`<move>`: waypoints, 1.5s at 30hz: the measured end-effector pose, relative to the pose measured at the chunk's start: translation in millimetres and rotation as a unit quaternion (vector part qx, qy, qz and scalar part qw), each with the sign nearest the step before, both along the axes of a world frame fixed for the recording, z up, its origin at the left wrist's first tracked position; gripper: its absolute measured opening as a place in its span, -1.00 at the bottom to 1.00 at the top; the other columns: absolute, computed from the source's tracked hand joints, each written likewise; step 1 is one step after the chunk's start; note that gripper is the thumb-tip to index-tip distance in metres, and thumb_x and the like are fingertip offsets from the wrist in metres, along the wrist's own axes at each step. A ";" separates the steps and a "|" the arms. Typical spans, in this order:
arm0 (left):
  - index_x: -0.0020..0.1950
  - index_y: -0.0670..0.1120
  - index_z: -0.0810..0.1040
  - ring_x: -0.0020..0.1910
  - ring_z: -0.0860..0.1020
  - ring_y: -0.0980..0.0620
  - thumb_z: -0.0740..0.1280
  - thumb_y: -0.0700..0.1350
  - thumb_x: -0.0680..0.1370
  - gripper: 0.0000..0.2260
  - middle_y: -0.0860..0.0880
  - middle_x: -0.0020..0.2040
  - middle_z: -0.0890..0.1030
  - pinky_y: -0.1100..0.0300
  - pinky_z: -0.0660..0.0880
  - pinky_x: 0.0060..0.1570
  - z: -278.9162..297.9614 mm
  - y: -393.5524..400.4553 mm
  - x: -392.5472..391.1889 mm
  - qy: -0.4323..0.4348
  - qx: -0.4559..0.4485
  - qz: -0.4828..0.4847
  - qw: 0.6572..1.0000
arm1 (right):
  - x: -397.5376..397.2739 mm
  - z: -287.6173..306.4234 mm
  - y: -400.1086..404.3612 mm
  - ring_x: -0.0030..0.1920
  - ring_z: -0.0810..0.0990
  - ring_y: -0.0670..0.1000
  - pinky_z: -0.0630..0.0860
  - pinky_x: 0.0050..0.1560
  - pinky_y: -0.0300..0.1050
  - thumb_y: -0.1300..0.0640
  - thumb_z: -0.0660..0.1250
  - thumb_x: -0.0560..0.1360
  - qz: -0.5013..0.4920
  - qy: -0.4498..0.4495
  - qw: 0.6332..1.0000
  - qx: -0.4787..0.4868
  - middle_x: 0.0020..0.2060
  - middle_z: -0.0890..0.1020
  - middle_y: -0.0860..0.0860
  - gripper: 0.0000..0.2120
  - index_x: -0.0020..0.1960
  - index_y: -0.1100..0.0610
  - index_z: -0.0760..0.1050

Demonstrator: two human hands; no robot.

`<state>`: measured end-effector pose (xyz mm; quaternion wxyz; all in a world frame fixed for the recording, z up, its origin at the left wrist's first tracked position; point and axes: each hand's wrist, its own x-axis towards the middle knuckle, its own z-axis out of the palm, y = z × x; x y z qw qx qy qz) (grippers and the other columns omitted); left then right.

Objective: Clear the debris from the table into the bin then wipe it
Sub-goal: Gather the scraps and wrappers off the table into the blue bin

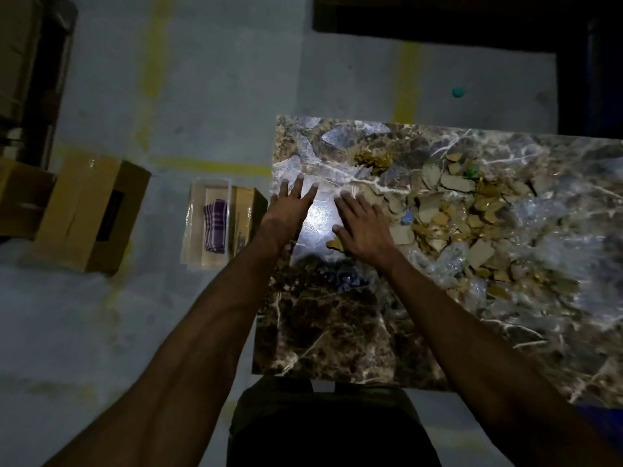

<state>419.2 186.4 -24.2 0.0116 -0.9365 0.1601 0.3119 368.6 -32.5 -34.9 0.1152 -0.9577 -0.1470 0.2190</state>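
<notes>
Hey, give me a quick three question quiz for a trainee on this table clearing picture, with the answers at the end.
1. True or false: both hands have straight fingers and grip nothing.
2. Where does most of the debris lie relative to the right hand? A) on its right B) on its left C) on the floor
3. What lies in the clear container on the floor?

Key:
1. True: the left hand and right hand are spread over the table.
2. A: the debris lies on its right.
3. A purple striped cloth in the clear container.
</notes>
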 end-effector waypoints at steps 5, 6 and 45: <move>0.69 -0.01 -0.16 0.60 -0.12 -0.44 0.70 -0.06 0.31 0.25 -0.23 0.67 -0.19 -0.27 0.36 0.43 7.7 -2.2 10.9 0.060 -0.014 0.010 0.998 | 3.3 16.2 -5.5 0.52 0.33 0.13 0.28 0.43 0.15 -0.13 0.13 0.67 -0.009 -0.091 0.995 0.048 0.47 0.47 0.05 -0.60 0.37 0.05 0.51; 0.69 0.00 -0.15 0.61 -0.11 -0.43 0.69 -0.07 0.32 0.22 -0.22 0.67 -0.19 -0.29 0.35 0.43 5.9 -4.6 10.2 0.055 -0.014 0.020 0.998 | 17.3 19.3 -4.0 0.50 0.36 0.15 0.30 0.43 0.16 -0.09 0.15 0.67 -0.036 -0.126 0.989 0.066 0.43 0.50 0.08 -0.62 0.34 0.08 0.53; 0.68 -0.03 -0.20 0.60 -0.26 -0.40 0.58 -0.38 0.37 0.18 -0.22 0.65 -0.30 -0.47 0.13 0.46 13.9 -21.9 12.7 0.114 -0.023 0.092 0.989 | 68.8 17.0 -63.1 0.17 0.61 0.12 0.55 0.22 0.14 0.05 0.24 0.66 -0.070 -0.078 0.974 0.201 0.21 0.65 0.10 -0.71 0.30 0.11 0.58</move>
